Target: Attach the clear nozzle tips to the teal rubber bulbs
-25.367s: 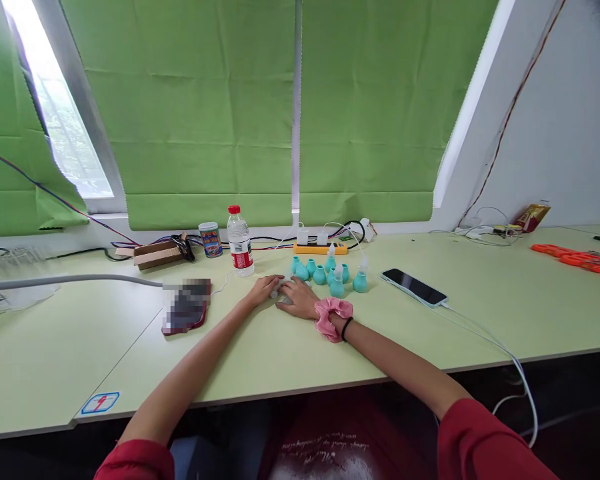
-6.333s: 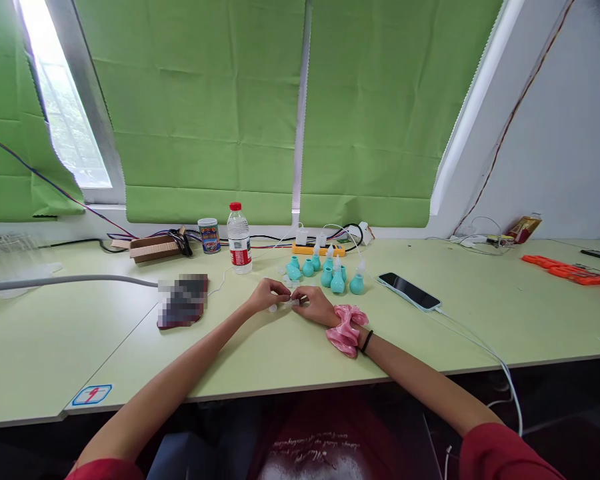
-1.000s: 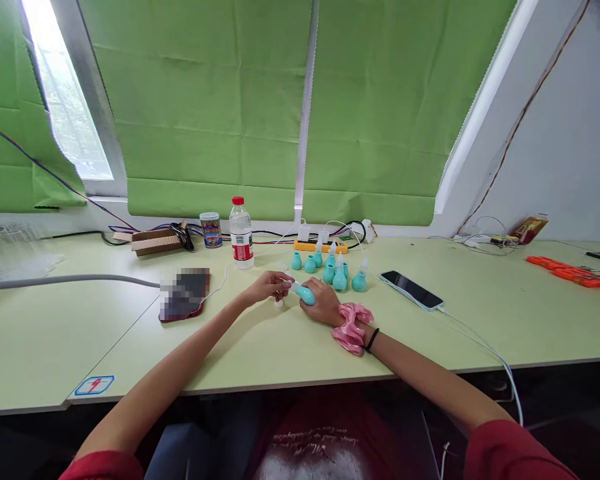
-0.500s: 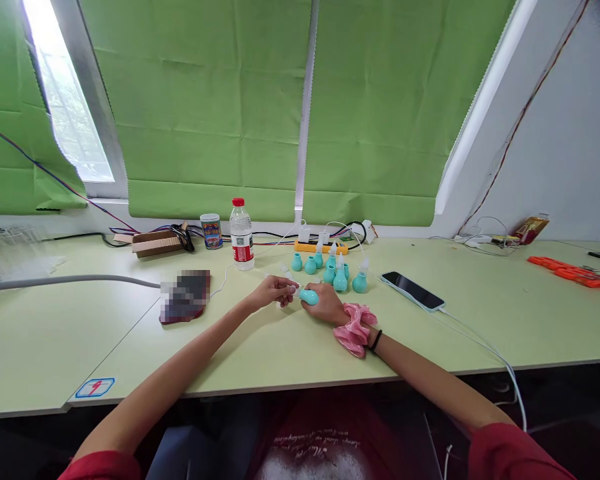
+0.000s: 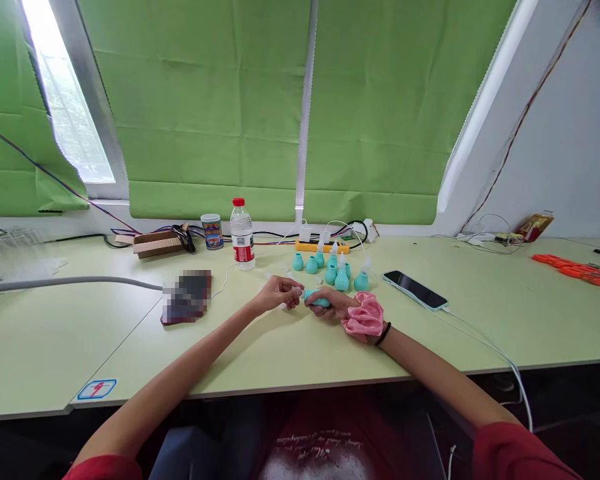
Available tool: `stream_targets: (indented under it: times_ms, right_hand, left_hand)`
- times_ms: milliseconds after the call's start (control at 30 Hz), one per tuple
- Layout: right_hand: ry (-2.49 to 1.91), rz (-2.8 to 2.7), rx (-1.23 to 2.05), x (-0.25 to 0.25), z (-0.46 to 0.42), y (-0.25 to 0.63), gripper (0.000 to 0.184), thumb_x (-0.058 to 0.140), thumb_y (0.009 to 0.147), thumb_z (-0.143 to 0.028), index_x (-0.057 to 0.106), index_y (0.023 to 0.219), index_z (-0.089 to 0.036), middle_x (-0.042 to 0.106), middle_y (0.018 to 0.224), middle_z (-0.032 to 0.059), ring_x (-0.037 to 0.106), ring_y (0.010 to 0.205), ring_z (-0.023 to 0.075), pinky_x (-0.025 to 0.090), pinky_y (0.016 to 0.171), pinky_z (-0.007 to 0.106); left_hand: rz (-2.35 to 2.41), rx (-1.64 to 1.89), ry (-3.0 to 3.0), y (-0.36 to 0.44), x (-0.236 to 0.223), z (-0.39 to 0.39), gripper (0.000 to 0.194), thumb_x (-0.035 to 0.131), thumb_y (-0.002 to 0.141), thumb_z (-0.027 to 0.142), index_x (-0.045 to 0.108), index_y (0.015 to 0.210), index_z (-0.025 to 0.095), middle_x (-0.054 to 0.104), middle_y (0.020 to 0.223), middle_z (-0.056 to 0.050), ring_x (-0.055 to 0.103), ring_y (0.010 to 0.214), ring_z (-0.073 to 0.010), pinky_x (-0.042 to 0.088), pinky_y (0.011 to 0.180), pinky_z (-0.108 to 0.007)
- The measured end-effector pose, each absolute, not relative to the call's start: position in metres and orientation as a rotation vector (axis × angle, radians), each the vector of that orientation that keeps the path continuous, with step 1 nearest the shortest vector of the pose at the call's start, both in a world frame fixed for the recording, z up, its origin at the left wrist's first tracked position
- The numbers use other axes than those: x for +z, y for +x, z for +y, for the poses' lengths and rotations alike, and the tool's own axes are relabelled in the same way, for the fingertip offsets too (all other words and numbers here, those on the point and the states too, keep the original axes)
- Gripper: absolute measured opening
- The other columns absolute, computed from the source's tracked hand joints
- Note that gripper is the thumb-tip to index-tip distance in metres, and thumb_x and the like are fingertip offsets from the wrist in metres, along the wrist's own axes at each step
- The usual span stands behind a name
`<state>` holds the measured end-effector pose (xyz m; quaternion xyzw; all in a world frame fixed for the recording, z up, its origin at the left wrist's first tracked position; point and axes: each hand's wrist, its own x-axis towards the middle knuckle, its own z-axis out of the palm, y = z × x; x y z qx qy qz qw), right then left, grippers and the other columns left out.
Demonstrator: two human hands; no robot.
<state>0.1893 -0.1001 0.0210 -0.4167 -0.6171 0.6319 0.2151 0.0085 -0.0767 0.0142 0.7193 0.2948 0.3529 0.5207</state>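
Green blinds [image 5: 205, 107] hang behind a pale table [image 5: 330, 353]. Over the table, the right hand [image 5: 333, 302] is wrapped around a teal bulb, fingers closed on its body, and the left hand [image 5: 279, 293] has thumb and fingertips pinched together on a clear tip. A capped bottle [image 5: 243, 237] stands upright beyond the left hand, with a can [image 5: 212, 231] near it. A phone [image 5: 415, 291] lies flat to the right, and a yellow power strip [image 5: 307, 245] sits behind the standing bulbs [image 5: 342, 279], some tipped, some open-mouthed. A pink scrunchie [image 5: 364, 317] circles the right wrist. The held bulb [image 5: 321, 303] lies sideways, its neck towards the left hand. The clear tip [image 5: 299, 291] is right at that neck; whether they touch I cannot tell.
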Motion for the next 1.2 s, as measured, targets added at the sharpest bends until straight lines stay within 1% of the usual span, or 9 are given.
stream_targets:
  times_ms: [167, 300, 400, 500, 633, 700, 833, 1033, 1200]
  right_hand:
    - [-1.060, -1.660, 1.899, 0.018, -0.095, 0.194, 0.024, 0.049, 0.068, -0.039, 0.040, 0.063, -0.017, 0.031, 0.050, -0.0068, 0.020, 0.036, 0.0028, 0.015, 0.030, 0.015]
    - [-0.991, -1.614, 1.792, 0.014, -0.092, 0.184, 0.031, 0.045, 0.072, -0.047, 0.043, 0.067, -0.017, 0.036, 0.051, -0.0057, 0.028, 0.038, 0.0037, 0.019, 0.032, 0.015]
    - [-0.973, -1.602, 1.644, 0.014, -0.093, 0.179, 0.033, 0.043, 0.074, -0.049, 0.047, 0.070, -0.017, 0.042, 0.055, -0.0034, 0.037, 0.044, 0.0051, 0.027, 0.037, 0.015]
    - [-0.988, -1.614, 1.493, 0.016, -0.096, 0.180, 0.030, 0.047, 0.073, -0.046, 0.051, 0.072, -0.016, 0.049, 0.062, -0.0006, 0.043, 0.052, 0.0071, 0.035, 0.045, 0.017]
    - [-1.026, -1.649, 1.318, 0.017, -0.096, 0.183, 0.029, 0.050, 0.071, -0.043, 0.054, 0.073, -0.015, 0.052, 0.066, 0.0017, 0.048, 0.060, 0.0106, 0.039, 0.051, 0.021]
    - [-1.052, -1.684, 1.230, 0.017, -0.093, 0.183, 0.028, 0.052, 0.069, -0.042, 0.055, 0.070, -0.014, 0.053, 0.065, 0.0020, 0.049, 0.062, 0.0122, 0.039, 0.053, 0.022]
    - [-1.091, -1.756, 1.057, 0.011, -0.088, 0.180, 0.021, 0.057, 0.067, -0.035, 0.056, 0.062, -0.015, 0.054, 0.061, 0.0009, 0.050, 0.066, 0.0143, 0.037, 0.054, 0.023]
    - [-1.110, -1.854, 0.872, 0.001, -0.082, 0.181, 0.015, 0.057, 0.069, -0.028, 0.058, 0.061, -0.015, 0.055, 0.061, -0.0008, 0.052, 0.066, 0.0147, 0.037, 0.052, 0.023]
    - [-1.124, -1.942, 0.776, -0.005, -0.079, 0.183, 0.019, 0.051, 0.079, -0.029, 0.058, 0.081, -0.012, 0.058, 0.079, 0.0016, 0.054, 0.071, 0.0129, 0.044, 0.061, 0.026]
  left_hand:
    - [0.708, 0.861, 1.794, 0.013, 0.015, -0.078, 0.046, 0.064, 0.062, 0.043, 0.060, 0.087, 0.005, 0.057, 0.051, -0.003, 0.051, 0.044, -0.0099, 0.041, 0.043, -0.022]
    - [0.732, 0.878, 1.857, 0.011, 0.018, -0.075, 0.051, 0.057, 0.068, 0.046, 0.057, 0.099, 0.006, 0.058, 0.058, -0.004, 0.050, 0.048, -0.0096, 0.041, 0.046, -0.022]
    - [0.799, 0.931, 1.912, 0.006, 0.025, -0.072, 0.050, 0.043, 0.077, 0.047, 0.051, 0.107, 0.009, 0.059, 0.064, -0.004, 0.049, 0.050, -0.0085, 0.039, 0.049, -0.021]
    - [0.919, 0.955, 1.997, -0.003, 0.030, -0.069, 0.043, 0.040, 0.078, 0.045, 0.057, 0.097, 0.010, 0.056, 0.058, -0.001, 0.045, 0.047, -0.0074, 0.033, 0.045, -0.019]
    - [1.060, 0.770, 2.141, -0.013, 0.029, -0.063, 0.023, 0.061, 0.061, 0.035, 0.065, 0.069, 0.013, 0.048, 0.039, 0.004, 0.040, 0.038, -0.0071, 0.027, 0.041, -0.018]
    - [1.111, 0.664, 2.189, -0.014, 0.025, -0.061, 0.014, 0.063, 0.056, 0.028, 0.065, 0.060, 0.015, 0.048, 0.038, 0.004, 0.039, 0.036, -0.0068, 0.026, 0.040, -0.018]
    - [1.153, 0.524, 2.241, -0.013, 0.022, -0.061, 0.010, 0.060, 0.055, 0.021, 0.066, 0.060, 0.017, 0.053, 0.043, 0.003, 0.043, 0.039, -0.0079, 0.027, 0.041, -0.018]
    - [1.153, 0.501, 2.267, -0.011, 0.022, -0.062, 0.024, 0.060, 0.050, 0.018, 0.067, 0.072, 0.017, 0.059, 0.056, 0.002, 0.050, 0.049, -0.0118, 0.032, 0.046, -0.019]
    - [1.160, 0.565, 2.224, -0.012, 0.020, -0.061, 0.012, 0.062, 0.046, 0.016, 0.066, 0.056, 0.018, 0.056, 0.048, 0.002, 0.048, 0.047, -0.0114, 0.032, 0.046, -0.020]
